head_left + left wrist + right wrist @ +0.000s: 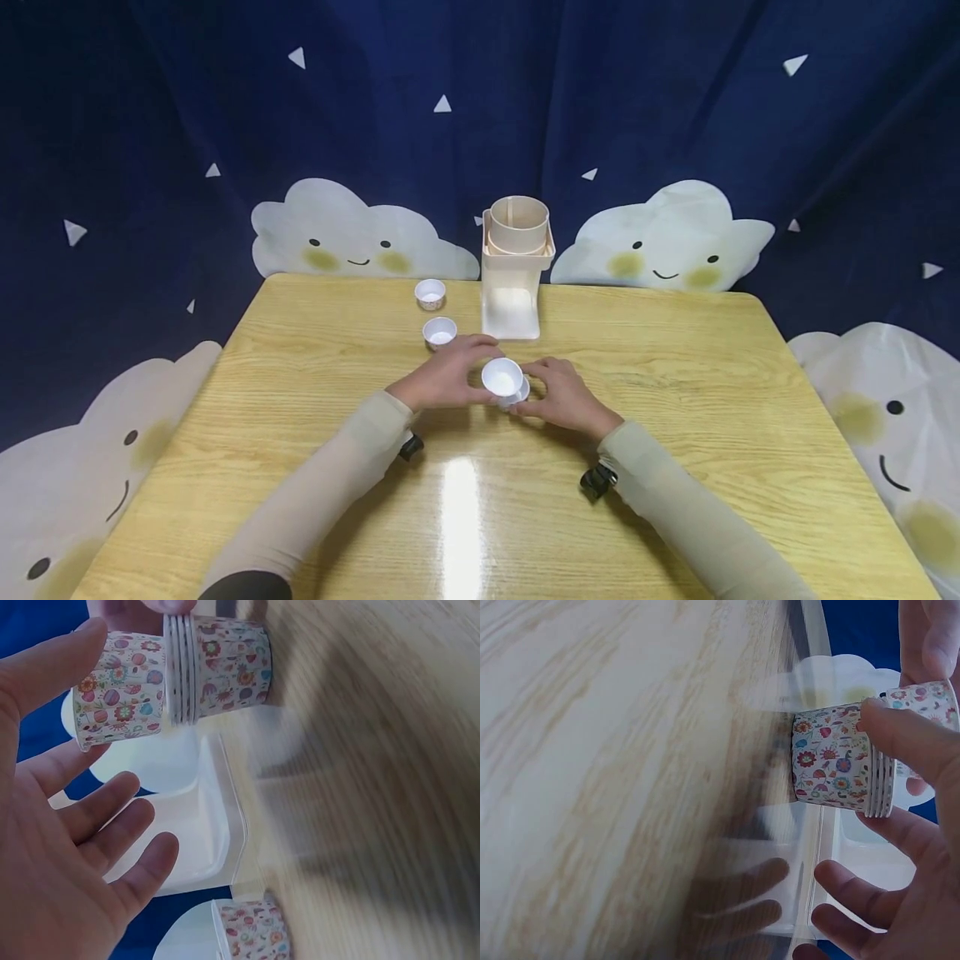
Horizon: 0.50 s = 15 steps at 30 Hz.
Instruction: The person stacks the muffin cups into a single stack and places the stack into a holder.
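Note:
My left hand (448,377) holds a white paper cup (502,378) between thumb and finger, its other fingers spread. Flowers pattern this cup's outside in the left wrist view. Just under it stands a short stack of matching paper cups (831,759), several rims nested together. Thumb and forefinger of my right hand (567,402) grip that stack near its rims, at the table surface. The held cup's base overlaps the stack's mouth in the head view, offset a little to the left. Their meeting point is partly hidden by fingers.
Two separate paper cups stand left of the hands, one farther back (430,293) and one nearer (439,332). A cream stand with a round holder on top (512,296) is at the table's back edge. The wooden table (675,375) meets a dark blue curtain (480,83) behind.

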Tool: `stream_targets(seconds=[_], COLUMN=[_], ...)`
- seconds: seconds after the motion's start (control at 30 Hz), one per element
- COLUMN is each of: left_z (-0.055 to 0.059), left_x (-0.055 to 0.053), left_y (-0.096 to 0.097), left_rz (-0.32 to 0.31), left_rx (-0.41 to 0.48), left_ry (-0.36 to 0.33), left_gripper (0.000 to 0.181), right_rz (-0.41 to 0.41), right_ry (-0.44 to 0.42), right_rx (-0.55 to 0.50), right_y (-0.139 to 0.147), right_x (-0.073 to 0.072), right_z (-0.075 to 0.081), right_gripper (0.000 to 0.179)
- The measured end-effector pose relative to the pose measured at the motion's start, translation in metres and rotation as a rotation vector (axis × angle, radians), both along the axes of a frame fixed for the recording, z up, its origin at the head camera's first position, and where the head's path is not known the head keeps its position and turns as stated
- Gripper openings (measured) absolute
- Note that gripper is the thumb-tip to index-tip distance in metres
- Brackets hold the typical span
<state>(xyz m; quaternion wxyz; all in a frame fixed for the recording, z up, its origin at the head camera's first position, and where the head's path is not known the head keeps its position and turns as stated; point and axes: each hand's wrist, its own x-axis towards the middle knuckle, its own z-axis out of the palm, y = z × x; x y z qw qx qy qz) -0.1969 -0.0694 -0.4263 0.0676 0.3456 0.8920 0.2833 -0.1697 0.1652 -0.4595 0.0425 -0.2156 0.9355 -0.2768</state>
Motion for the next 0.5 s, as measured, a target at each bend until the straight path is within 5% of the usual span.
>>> stream_targets(seconds=[0.5], left_z=[-0.013], left_x=[-0.001], left_y=[0.01], left_rz=[0.001], left_rx=[0.033], left_ry=[-0.011], left_gripper=[0.062], right_rz=[-0.029], right_ry=[-0.031], right_rx=[-0.009], right_y=[0.001], right_x=[-0.001], right_z=[-0.002], right_gripper=[0.059])
